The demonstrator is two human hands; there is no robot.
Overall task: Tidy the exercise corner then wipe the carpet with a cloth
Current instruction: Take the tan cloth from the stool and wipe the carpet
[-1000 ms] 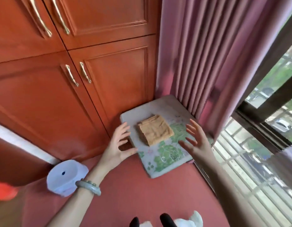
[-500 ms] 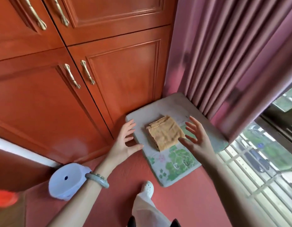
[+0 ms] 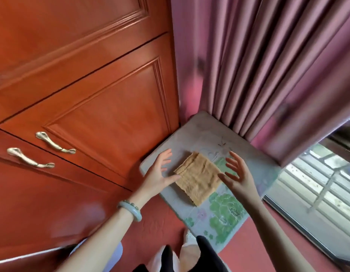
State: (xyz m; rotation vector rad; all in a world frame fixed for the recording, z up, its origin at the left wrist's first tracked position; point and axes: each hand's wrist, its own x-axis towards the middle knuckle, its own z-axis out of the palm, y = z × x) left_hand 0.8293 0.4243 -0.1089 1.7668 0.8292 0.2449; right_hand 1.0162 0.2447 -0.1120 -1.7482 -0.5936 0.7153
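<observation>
Reaching down with fingers spread wide, the left hand [image 3: 157, 176] is holding nothing; its thumb tip is sitting right at the edge of the tan cloth [image 3: 197, 178]; the right hand [image 3: 237, 176] is spread open too, holding nothing, just beside the cloth's other side; the folded cloth is lying flat between them on the grey carpet [image 3: 207, 130] with green flowers; the carpet is lying in the corner beside the brown cupboard doors [image 3: 111, 114], with the pink curtain [image 3: 268, 75] hanging at its far edge.

Both arms reach forward and down. The left hand [image 3: 158, 174] and right hand [image 3: 236, 174] face each other, fingers spread and empty.
</observation>
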